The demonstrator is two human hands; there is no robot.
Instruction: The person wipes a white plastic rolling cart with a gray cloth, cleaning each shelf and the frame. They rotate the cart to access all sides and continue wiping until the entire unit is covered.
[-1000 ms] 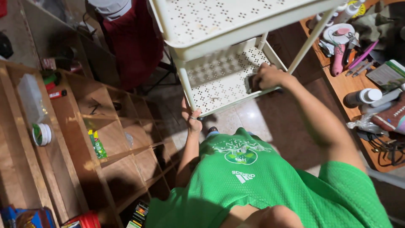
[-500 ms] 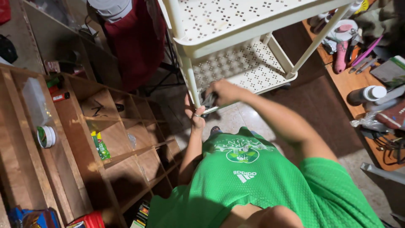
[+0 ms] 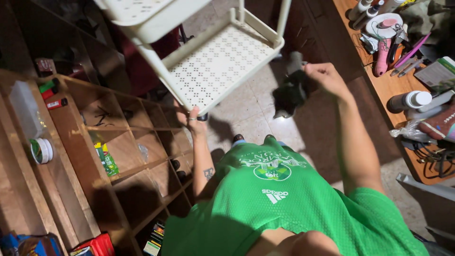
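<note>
Moved: half a second ago my right hand (image 3: 324,76) was pressing the dark cloth (image 3: 290,92) on the near corner of the cream cart's lower shelf (image 3: 215,66); now it has swung off to the right, clear of the cart, over the tiled floor (image 3: 246,111).
Cart: it sits further left and more tilted in my view than before, and the lower shelf looks bare.
Right hand: fingers closed on the top of the cloth, which hangs bunched below the hand, just beside the shelf's right corner but not touching it.
Left hand (image 3: 193,118): as before, at the shelf's near corner by the post and caster; fingers curled at the rim, though I cannot tell how firmly they clamp it.
Meaning: as I read it, the wiping stroke on that shelf has ended, with the cloth lifted away.
Around: wooden cubby shelving (image 3: 118,142) to my left, a cluttered wooden table (image 3: 386,92) to my right.
</note>
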